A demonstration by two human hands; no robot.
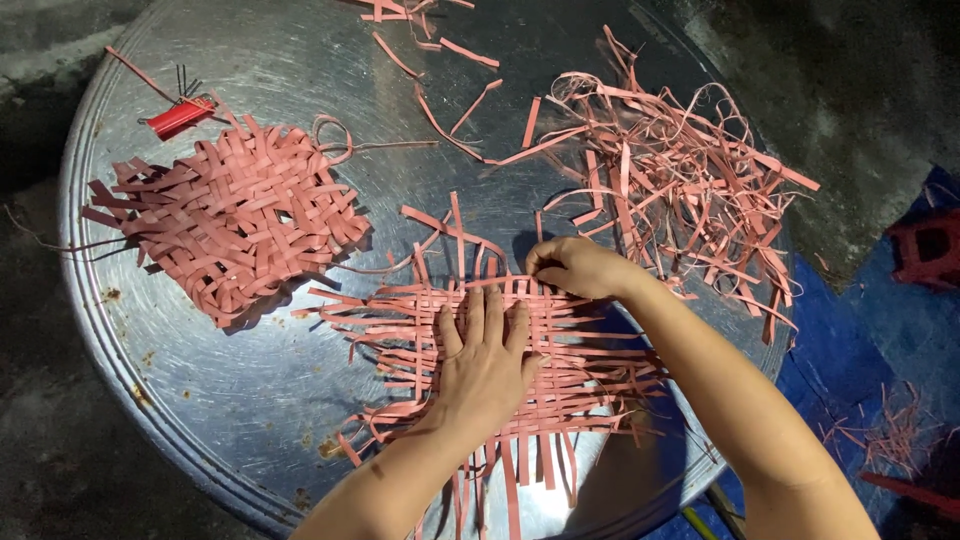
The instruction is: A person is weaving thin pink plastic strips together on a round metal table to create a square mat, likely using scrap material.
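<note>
I see my left hand pressed flat, fingers spread, on the half-woven pink strip mat at tray 6 o'clock. My right hand pinches a strip at the mat's 12 o'clock edge.

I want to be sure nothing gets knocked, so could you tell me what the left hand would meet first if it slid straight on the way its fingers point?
The left hand lies flat on the half-woven pink mat, fingers pointing up the picture. Straight on, it would probably first meet the strip pinched by the right hand, then that mat's loose upright strip ends.
</note>
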